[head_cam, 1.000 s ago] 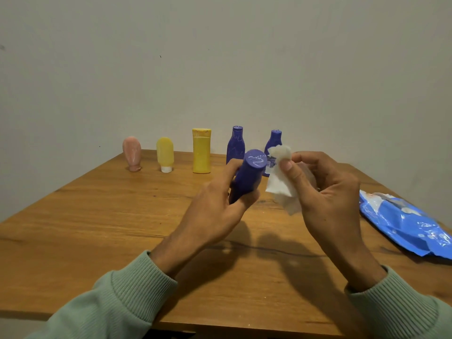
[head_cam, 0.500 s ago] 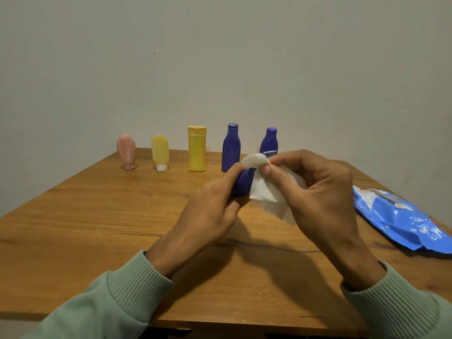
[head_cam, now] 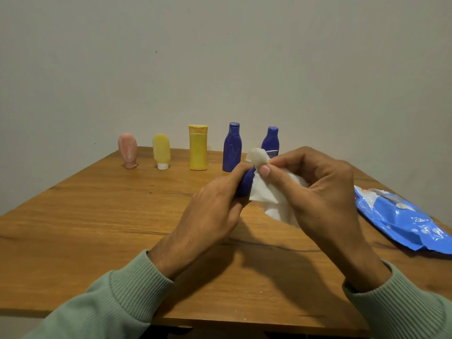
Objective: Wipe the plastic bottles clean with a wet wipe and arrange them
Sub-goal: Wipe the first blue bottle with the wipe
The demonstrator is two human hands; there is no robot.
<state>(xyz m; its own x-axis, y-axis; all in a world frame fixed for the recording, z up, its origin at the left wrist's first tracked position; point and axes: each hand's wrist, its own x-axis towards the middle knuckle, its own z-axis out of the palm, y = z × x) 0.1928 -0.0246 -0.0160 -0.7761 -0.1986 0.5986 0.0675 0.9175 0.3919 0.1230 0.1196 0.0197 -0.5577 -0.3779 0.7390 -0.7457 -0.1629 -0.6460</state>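
My left hand (head_cam: 215,211) grips a dark blue bottle (head_cam: 245,183) above the middle of the wooden table (head_cam: 102,231), its end tilted up and away from me. My right hand (head_cam: 318,192) pinches a white wet wipe (head_cam: 265,189) that is draped over the bottle's upper end and hides it. Along the far edge stand a pink bottle (head_cam: 128,150), a small yellow bottle (head_cam: 161,151), a taller yellow bottle (head_cam: 198,148) and two dark blue bottles (head_cam: 231,148) (head_cam: 270,143).
A blue pack of wet wipes (head_cam: 401,218) lies at the table's right edge. A plain wall rises directly behind the row of bottles. The table's near edge runs under my forearms.
The wipe, first beside the bottle's bare end, now covers that end. My right thumb and fingers have shifted left onto it. The left hand keeps its grip.
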